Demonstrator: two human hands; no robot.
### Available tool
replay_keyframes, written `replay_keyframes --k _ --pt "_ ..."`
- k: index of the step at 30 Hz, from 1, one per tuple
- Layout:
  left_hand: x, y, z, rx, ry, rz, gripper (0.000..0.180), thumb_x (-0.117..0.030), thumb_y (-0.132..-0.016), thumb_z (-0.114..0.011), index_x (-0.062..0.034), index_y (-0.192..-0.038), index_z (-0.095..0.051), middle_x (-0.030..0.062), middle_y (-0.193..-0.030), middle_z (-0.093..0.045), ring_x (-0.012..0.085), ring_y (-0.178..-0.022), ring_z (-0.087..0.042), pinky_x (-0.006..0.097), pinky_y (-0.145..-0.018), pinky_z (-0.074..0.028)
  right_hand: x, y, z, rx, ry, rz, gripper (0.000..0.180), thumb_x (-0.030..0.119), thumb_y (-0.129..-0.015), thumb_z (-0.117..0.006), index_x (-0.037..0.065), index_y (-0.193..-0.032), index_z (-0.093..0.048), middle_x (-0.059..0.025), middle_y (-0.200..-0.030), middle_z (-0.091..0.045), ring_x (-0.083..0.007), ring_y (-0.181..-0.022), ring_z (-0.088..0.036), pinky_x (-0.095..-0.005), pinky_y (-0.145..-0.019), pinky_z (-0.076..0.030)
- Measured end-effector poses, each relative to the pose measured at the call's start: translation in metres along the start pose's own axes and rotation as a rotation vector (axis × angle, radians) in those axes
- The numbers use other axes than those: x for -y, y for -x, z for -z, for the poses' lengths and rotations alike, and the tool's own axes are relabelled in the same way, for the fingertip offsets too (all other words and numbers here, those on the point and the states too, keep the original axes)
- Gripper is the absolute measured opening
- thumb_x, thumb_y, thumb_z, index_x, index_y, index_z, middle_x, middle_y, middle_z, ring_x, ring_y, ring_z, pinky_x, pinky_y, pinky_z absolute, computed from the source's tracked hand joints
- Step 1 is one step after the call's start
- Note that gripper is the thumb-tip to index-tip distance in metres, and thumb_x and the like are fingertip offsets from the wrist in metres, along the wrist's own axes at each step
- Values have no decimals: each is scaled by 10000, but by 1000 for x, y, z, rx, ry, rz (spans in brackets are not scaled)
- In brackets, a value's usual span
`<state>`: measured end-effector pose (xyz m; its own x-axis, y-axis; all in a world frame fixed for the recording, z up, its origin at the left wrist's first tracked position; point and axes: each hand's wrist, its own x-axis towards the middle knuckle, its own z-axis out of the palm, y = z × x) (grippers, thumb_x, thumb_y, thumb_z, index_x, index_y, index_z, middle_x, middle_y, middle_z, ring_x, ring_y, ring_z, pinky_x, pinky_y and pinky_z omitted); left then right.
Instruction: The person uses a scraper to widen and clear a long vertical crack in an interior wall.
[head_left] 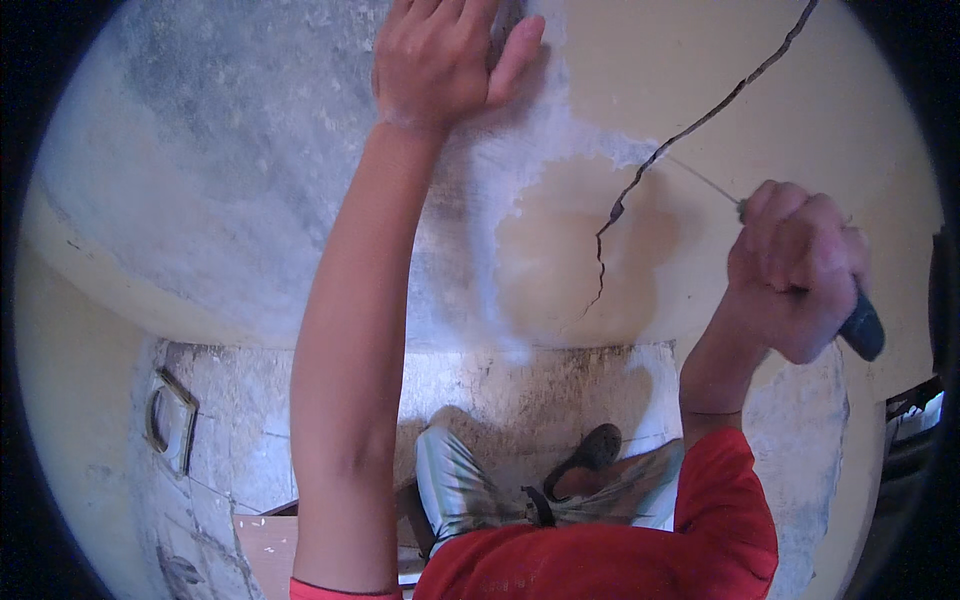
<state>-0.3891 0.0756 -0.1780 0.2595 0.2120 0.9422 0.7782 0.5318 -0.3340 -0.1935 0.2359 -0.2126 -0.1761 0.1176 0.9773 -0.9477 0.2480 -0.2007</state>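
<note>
My left hand (435,60) lies flat against the wall (620,60) at the top, thumb spread out. Its fingertips run out of view. On the right, my right hand (795,270) is closed round the black handle of a screwdriver (863,327). The tool's thin metal shaft points up and left, its tip at or very near a long dark crack (690,130). That crack slants from the upper right down to a fine end low on the wall. Beige paint surrounds it, with bare grey plaster (250,130) to the left.
Below the wall is a worn, stained tiled floor (230,400). A worn frame-like object with a curved opening (172,422) lies at the left. By my legs are a brown board (266,550) and my dark clog (590,458). Dark objects (915,430) stand at the right edge.
</note>
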Motion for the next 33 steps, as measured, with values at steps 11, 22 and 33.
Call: replay_keyframes --k 11,22,33 --pt "4 6 -14 -148 27 -52 518 -242 -847 -552 28 -1286 -500 205 -1293 -557 365 -1229 -514 458 -1021 -396 -21 2 1 37 371 31 218 -31 -825 -491 89 -643 -499 7 -556 -416 -70 -467 -380 -256 -432 -296" --pt "11 11 -8 -108 38 -45 534 -245 -829 -571 26 -1284 -502 203 -1311 -542 341 -1244 -504 452 -1040 -380 -14 7 -8 68 470 -52 154 -7 -814 -540 60 -676 -548 -40 -578 -494 -132 -493 -436 -276 -492 -380" --pt "8 -1 1 -24 51 36 536 -245 -822 -578 25 -1280 -507 186 -1309 -547 331 -1245 -504 438 -1038 -386 1 -10 0 61 -49 -50 119 -63 -782 -529 28 -715 -570 -51 -632 -538 -149 -556 -489 -277 -473 -377"
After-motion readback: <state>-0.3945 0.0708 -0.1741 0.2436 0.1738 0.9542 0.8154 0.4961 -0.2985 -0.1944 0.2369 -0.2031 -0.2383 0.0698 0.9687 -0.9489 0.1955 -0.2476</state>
